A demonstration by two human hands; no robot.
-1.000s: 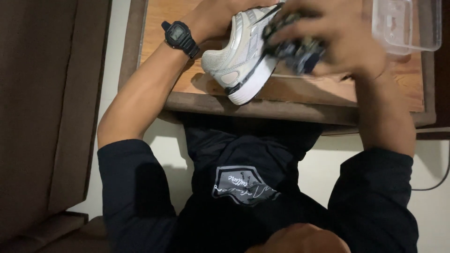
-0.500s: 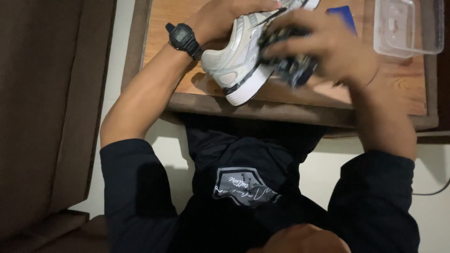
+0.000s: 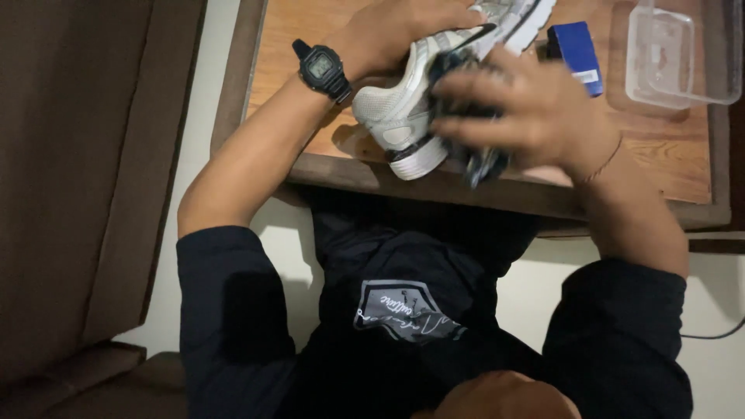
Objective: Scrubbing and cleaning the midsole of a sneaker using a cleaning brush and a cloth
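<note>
The right hand (image 3: pixel 535 116) has slid its dark cloth (image 3: pixel 477 151) heelward along the light, stiff-soled sneaker (image 3: pixel 411 116), fingers clenched on it, while the left hand (image 3: pixel 396 35) grips the upper.

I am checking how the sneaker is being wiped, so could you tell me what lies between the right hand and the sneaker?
In the head view, a dark cloth lies bunched between the right hand and the white sneaker.

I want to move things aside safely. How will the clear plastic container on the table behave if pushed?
The clear plastic container looks thin-walled and empty, so probably light. Its flat base on the wooden table suggests it slides rather than tips. It may flex if squeezed.
</note>
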